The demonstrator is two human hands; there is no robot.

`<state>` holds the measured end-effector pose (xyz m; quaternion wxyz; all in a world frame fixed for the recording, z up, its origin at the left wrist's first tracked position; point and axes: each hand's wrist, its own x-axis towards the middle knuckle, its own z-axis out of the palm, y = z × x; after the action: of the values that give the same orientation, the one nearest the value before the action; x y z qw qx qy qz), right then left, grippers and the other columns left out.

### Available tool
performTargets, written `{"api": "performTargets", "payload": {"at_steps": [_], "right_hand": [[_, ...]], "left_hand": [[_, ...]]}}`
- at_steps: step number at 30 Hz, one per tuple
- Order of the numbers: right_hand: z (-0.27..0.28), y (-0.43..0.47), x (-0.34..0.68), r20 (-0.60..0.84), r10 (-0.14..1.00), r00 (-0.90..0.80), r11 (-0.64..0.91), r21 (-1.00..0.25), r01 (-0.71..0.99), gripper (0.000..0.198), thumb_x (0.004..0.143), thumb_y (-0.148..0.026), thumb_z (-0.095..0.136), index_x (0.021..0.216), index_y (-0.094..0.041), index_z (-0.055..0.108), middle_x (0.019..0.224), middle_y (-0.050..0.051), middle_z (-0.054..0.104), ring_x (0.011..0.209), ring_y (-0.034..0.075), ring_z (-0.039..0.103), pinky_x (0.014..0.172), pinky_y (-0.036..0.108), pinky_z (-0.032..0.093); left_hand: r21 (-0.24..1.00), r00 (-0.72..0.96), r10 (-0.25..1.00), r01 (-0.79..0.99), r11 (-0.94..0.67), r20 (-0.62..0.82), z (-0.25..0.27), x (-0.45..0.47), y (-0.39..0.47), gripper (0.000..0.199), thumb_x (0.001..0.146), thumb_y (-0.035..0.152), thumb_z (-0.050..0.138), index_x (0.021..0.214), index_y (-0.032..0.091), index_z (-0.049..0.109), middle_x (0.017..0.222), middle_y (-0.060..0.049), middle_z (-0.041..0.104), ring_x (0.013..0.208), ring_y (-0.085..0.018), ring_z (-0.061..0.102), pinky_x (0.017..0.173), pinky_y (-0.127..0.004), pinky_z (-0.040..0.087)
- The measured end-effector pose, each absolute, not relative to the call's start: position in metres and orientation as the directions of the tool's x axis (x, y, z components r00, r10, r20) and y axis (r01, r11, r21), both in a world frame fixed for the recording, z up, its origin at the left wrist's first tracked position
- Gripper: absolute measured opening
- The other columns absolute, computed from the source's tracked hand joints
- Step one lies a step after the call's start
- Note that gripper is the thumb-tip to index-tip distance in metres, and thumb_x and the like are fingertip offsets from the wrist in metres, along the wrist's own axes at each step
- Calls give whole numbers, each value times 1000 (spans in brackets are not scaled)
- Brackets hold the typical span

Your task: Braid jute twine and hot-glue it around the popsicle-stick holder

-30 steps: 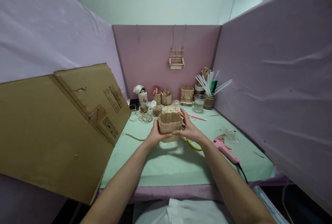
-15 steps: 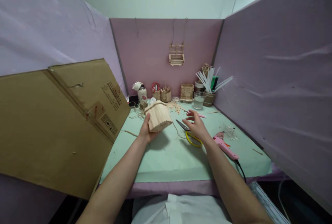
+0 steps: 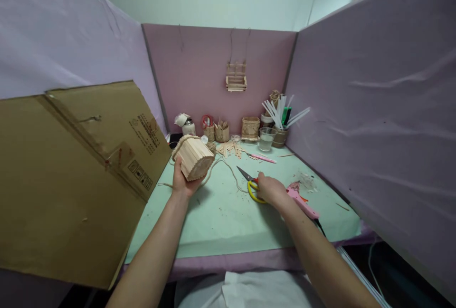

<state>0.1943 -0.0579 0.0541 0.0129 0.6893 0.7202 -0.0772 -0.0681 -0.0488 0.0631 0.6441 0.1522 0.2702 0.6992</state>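
Note:
My left hand (image 3: 184, 179) is wrapped round a small pot made of wooden sticks (image 3: 195, 158), holding it tilted above the table with its bottom turned to the right. A twine braid (image 3: 183, 142) runs round the pot's rim. My right hand (image 3: 271, 189) is closed at the handles of the yellow-handled scissors (image 3: 253, 190), which lie on the table with their blades pointing up and left. The fingertips are partly hidden behind the hand. Loose twine (image 3: 233, 175) curves across the table between the pot and the scissors.
A pink glue gun (image 3: 302, 202) lies right of my right hand, by some scraps (image 3: 309, 182). Behind are a pink craft knife (image 3: 261, 158), wooden sticks (image 3: 230, 149), a cup of water (image 3: 266, 140) and a pot of glue sticks (image 3: 280, 137). Cardboard (image 3: 78, 179) stands at left.
My right hand has come down from above the scissors and closed at their handles. My left hand has moved left and turned the pot so more of its bottom shows.

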Motion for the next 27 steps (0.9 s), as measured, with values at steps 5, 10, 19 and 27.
{"api": "performTargets", "payload": {"at_steps": [5, 10, 19, 27], "right_hand": [[78, -50, 206, -78, 996, -53, 49, -56, 997, 37, 80, -15, 61, 116, -12, 51, 98, 18, 69, 97, 30, 67, 71, 30, 43], [109, -14, 258, -20, 999, 39, -40, -14, 999, 41, 82, -20, 61, 120, -9, 51, 107, 21, 66, 99, 29, 65, 68, 29, 42], [83, 43, 355, -131, 963, 236, -234, 36, 972, 27, 92, -33, 60, 110, -12, 63, 107, 10, 66, 93, 19, 65, 79, 34, 54], [37, 57, 354, -119, 965, 235, -229, 61, 971, 34, 93, -35, 59, 122, -16, 57, 123, 10, 60, 104, 21, 62, 88, 41, 54]], "left_hand": [[582, -98, 990, -813, -19, -105, 64, -68, -49, 58, 80, 57, 59, 127, 23, 53, 105, -10, 67, 88, -27, 67, 71, -39, 58], [584, -89, 992, -811, -23, -85, 65, -67, -51, 55, 83, 55, 56, 128, 23, 53, 105, -10, 67, 88, -27, 68, 71, -39, 58], [619, -67, 989, -785, 28, -130, 59, -65, -48, 59, 81, 54, 60, 129, 22, 52, 105, -12, 67, 85, -27, 68, 69, -40, 59], [655, 12, 996, -752, 69, -92, 49, -67, -44, 65, 79, 51, 64, 133, 17, 50, 112, -15, 67, 90, -28, 68, 70, -39, 59]]}}
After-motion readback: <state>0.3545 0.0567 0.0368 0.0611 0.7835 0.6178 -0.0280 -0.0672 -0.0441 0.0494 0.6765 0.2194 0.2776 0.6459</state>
